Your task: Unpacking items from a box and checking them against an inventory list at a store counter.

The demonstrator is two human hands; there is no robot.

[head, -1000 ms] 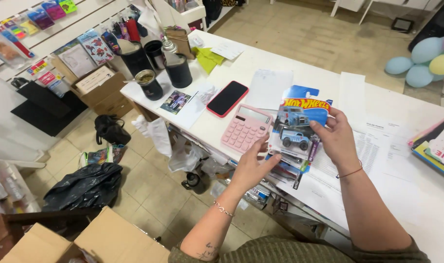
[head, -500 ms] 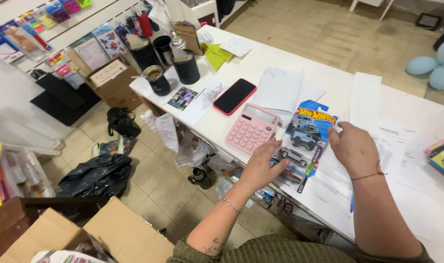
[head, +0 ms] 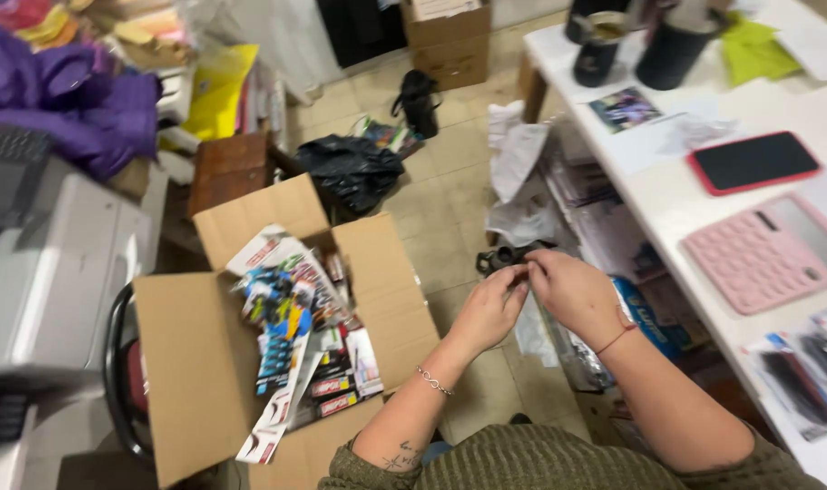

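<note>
Cardboard box (head: 250, 363) of carded toys, left hand (head: 493, 307), right hand (head: 572, 289) pinched together; grip unclear

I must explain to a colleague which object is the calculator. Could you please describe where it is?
Start at the white table on the right. The calculator lies flat near its front edge, just below a red-cased phone. It is the only pink thing there, with rows of square keys.

Open cardboard box (head: 205, 363) of toy packs, pink calculator (head: 765, 256), red-cased phone (head: 753, 161), grey printer (head: 41, 272).
</note>
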